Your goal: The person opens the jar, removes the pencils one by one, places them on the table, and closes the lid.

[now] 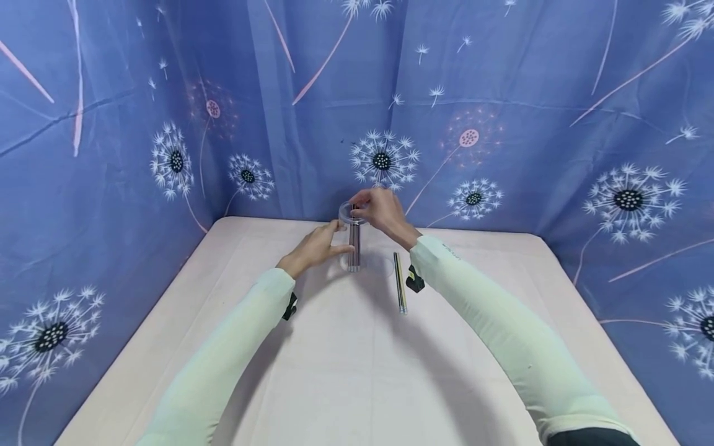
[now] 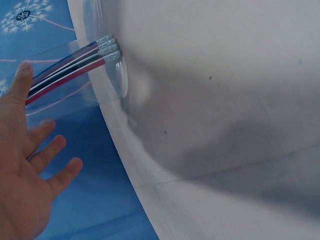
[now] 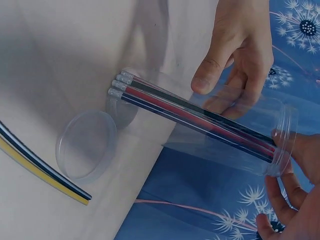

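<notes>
A clear plastic jar (image 1: 355, 241) stands near the table's back edge, with several striped pencils (image 3: 190, 112) inside, their capped ends at its bottom. My left hand (image 1: 318, 246) holds the jar's side, thumb in front and fingers reaching behind it. In the left wrist view that thumb lies over the clear wall, other fingers spread. At the mouth, my right hand (image 1: 381, 209) pinches the upper ends of the pencils, fingertips right at the rim. A round clear lid (image 3: 86, 146) lies on the table beside the jar.
Two more pencils (image 1: 400, 283), one dark and one yellow, lie on the white table (image 1: 357, 371) right of the jar, near the right wrist. A blue dandelion-print curtain (image 1: 323, 124) hangs close behind the back edge and along both sides.
</notes>
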A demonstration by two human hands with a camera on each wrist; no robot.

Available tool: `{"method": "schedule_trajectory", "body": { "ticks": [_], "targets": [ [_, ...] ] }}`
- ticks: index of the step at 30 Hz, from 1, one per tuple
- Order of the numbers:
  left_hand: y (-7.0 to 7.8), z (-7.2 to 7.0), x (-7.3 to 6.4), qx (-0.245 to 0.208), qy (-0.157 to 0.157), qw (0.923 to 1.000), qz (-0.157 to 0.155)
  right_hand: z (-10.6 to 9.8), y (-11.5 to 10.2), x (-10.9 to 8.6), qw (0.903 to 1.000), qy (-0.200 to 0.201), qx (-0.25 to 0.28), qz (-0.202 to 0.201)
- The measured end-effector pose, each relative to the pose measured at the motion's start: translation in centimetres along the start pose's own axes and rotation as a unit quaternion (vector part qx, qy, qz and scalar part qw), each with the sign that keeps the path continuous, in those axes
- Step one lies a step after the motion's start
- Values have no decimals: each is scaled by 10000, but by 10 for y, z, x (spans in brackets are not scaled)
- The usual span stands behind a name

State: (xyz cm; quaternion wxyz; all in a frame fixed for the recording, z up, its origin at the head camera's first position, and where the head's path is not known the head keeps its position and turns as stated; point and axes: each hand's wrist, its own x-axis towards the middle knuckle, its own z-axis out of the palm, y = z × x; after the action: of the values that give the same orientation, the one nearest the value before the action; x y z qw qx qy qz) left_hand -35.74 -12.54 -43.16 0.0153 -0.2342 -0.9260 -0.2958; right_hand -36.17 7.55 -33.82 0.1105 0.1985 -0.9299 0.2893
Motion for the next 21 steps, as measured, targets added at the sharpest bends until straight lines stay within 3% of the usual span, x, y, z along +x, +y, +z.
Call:
{"method": "schedule_trajectory", "body": {
  "ticks": [21],
  "targets": [
    [1, -1, -1, 15, -3, 10000, 57, 3, 3, -3, 9995, 324, 66, -12]
  ]
}}
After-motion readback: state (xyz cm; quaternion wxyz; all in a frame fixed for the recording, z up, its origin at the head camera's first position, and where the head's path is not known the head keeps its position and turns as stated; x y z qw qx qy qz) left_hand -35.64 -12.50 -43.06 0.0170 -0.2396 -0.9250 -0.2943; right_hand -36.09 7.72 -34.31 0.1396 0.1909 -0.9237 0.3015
